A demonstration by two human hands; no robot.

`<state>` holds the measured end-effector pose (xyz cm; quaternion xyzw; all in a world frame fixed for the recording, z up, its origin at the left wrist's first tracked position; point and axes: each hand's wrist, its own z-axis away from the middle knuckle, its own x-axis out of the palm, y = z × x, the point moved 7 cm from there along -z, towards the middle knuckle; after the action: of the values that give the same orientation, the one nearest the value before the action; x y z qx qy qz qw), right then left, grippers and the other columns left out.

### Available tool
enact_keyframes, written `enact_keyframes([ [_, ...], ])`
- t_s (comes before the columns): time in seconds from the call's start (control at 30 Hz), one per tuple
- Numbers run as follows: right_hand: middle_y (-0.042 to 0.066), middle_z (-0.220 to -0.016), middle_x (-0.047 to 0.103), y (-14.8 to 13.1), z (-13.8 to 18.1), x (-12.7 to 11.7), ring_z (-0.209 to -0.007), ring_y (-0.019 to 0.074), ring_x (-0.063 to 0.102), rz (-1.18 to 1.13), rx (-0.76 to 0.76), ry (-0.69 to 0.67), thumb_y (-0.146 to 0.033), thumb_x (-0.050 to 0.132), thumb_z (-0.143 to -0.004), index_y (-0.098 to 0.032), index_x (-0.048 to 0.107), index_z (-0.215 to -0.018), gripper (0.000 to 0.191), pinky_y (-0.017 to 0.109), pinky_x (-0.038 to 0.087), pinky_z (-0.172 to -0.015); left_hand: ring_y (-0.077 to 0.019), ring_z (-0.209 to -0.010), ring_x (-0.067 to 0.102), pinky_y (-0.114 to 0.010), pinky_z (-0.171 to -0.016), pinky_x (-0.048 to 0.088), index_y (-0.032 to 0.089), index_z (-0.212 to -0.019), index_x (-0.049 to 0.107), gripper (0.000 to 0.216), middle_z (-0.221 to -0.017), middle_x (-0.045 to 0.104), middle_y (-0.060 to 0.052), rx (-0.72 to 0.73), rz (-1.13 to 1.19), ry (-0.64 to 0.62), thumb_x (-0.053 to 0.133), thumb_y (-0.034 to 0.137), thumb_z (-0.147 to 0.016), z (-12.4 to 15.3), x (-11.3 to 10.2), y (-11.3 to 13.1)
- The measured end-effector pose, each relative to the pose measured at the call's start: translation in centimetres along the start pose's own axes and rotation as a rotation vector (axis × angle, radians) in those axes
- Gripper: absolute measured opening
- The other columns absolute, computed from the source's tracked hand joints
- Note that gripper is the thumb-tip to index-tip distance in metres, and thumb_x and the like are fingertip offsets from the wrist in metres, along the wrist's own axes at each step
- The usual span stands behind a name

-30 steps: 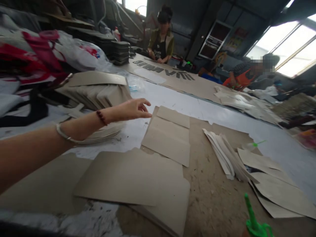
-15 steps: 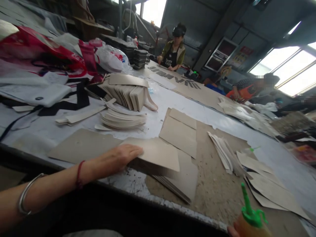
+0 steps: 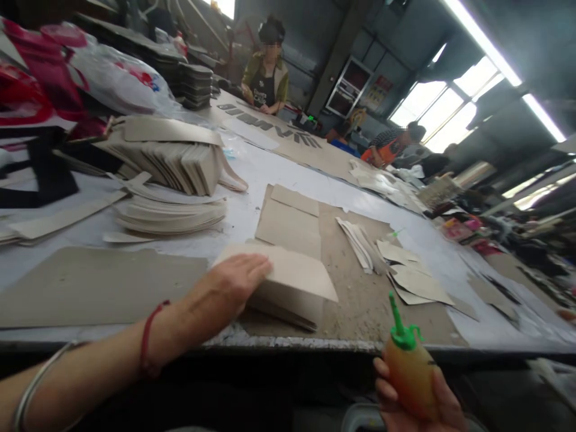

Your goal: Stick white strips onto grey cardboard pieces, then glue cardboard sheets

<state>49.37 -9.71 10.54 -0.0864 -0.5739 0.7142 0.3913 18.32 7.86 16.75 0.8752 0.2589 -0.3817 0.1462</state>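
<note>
My left hand (image 3: 227, 287) lies flat, fingers stretched out, on top of a stack of grey-brown card sheets (image 3: 294, 283) at the table's near edge. A red cord and a metal bangle circle that wrist and forearm. My right hand (image 3: 407, 402) is below the table edge, wrapped round an orange squeeze bottle (image 3: 410, 375) with a green nozzle cap pointing up.
More card sheets (image 3: 290, 219) lie mid-table, with white and tan paper pieces (image 3: 396, 264) to the right. Stacked cut card pieces (image 3: 175, 210) and a leaning pile (image 3: 175, 159) sit left, by plastic bags (image 3: 112, 72). Two other people (image 3: 265, 72) work farther along the table.
My left hand came down from reaching over the table onto the card stack and pulled it toward the near edge. My right hand with the bottle has come into view.
</note>
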Motion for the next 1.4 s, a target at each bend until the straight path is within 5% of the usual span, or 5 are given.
enact_keyframes([
  [0.13,0.008,-0.085,0.072,0.6,0.3,1.2,-0.069,0.0256,0.069,0.011,-0.084,0.068,-0.053,0.081,-0.069,-0.021,0.068,-0.095,0.043,0.03,0.053,-0.044,-0.0196,-0.107,0.069,-0.034,-0.098,0.051,0.011,-0.112,0.064,0.043,-0.113,0.074,-0.009,0.056,-0.038,0.063,0.032,-0.004,-0.088,4.2,5.1,4.5],
  [0.27,0.002,-0.082,0.07,1.4,0.6,3.7,-0.062,0.0199,0.067,0.082,-0.123,0.142,-0.045,0.085,-0.067,-0.022,0.06,-0.105,0.05,0.026,0.052,-0.044,-0.0205,-0.12,0.062,-0.037,-0.109,0.042,0.011,-0.12,0.061,0.042,-0.123,0.07,-0.011,0.003,-0.03,0.104,0.032,0.001,-0.093,7.2,7.9,4.8],
  [0.43,0.0,-0.084,0.068,1.4,-0.3,7.7,-0.06,0.0174,0.065,0.261,-0.176,0.092,-0.046,0.086,-0.063,-0.023,0.051,-0.113,0.066,0.024,0.051,-0.044,-0.0208,-0.131,0.052,-0.036,-0.113,0.04,0.014,-0.125,0.06,0.039,-0.129,0.066,-0.009,0.029,0.051,0.075,0.039,0.002,-0.094,8.0,6.9,4.4],
  [0.7,0.0,-0.083,0.069,0.9,-1.7,13.6,-0.058,0.0173,0.062,0.558,-0.227,-0.078,-0.052,0.082,-0.069,-0.024,0.048,-0.113,0.063,0.029,0.054,-0.051,-0.0203,-0.107,0.059,-0.035,-0.099,0.05,0.011,-0.113,0.062,0.031,-0.106,0.07,-0.009,-0.027,0.134,0.159,0.037,0.007,-0.097,6.1,7.0,3.6],
  [1.4,0.0,-0.088,0.064,2.4,-3.3,19.0,-0.072,0.0176,0.063,0.947,-0.378,-0.156,-0.043,0.077,-0.072,-0.022,0.054,-0.109,0.048,0.028,0.052,-0.065,-0.0195,-0.117,0.059,-0.038,-0.111,0.043,0.011,-0.126,0.057,0.037,-0.113,0.072,-0.01,-0.077,0.2,0.15,0.034,0.007,-0.097,7.7,9.6,3.1],
])
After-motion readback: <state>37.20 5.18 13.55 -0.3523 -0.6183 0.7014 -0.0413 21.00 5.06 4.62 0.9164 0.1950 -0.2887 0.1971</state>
